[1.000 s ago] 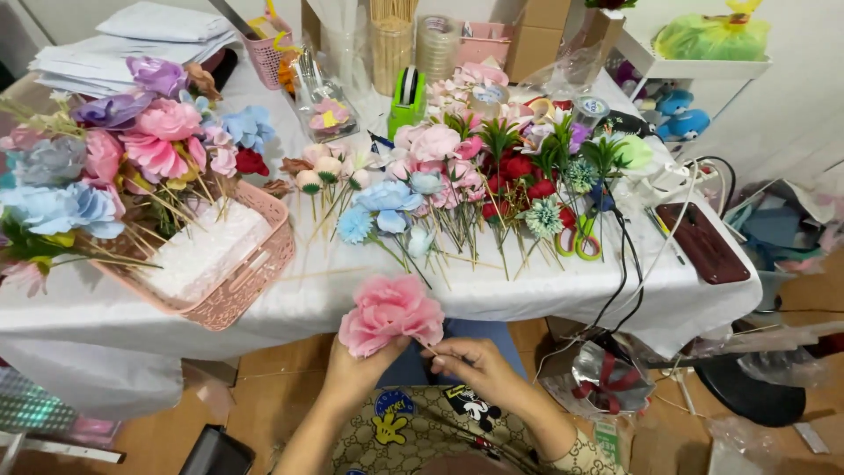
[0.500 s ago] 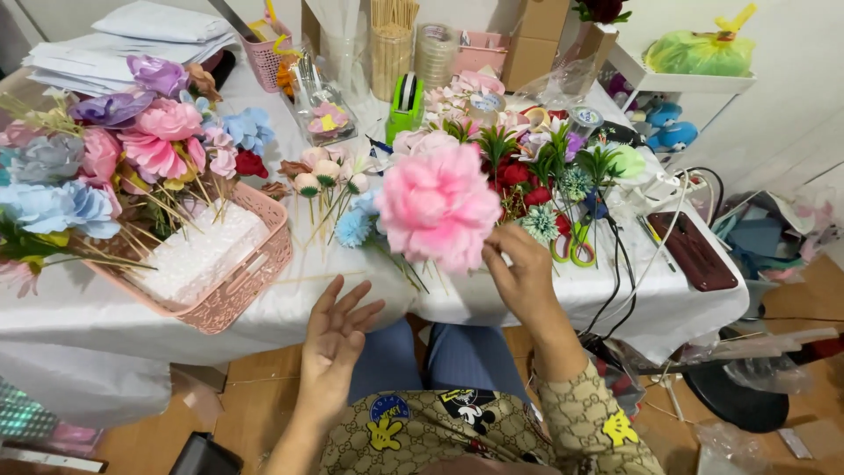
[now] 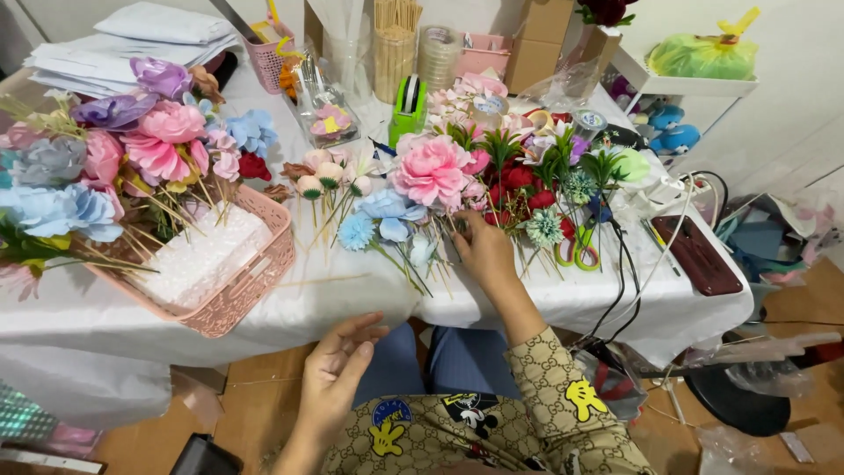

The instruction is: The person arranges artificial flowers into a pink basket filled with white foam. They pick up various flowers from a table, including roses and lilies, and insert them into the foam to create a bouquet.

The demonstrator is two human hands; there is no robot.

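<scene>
At the near edge of the white-clothed surface point(image 3: 352, 290), the right hand point(image 3: 483, 253) pinched the stem of a large pink fabric peony point(image 3: 431, 169); bloom lay far-left of the hand, stem running toward it. Left hand point(image 3: 338, 369) hovered open, empty, nearer the body.

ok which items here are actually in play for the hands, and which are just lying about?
In play:
- right hand, gripping the stick of the big pink paper flower
- left hand, empty and open at the table edge

Lying about:
- pink basket of flowers
- green tape dispenser
- green-handled scissors
- dark red case
</scene>
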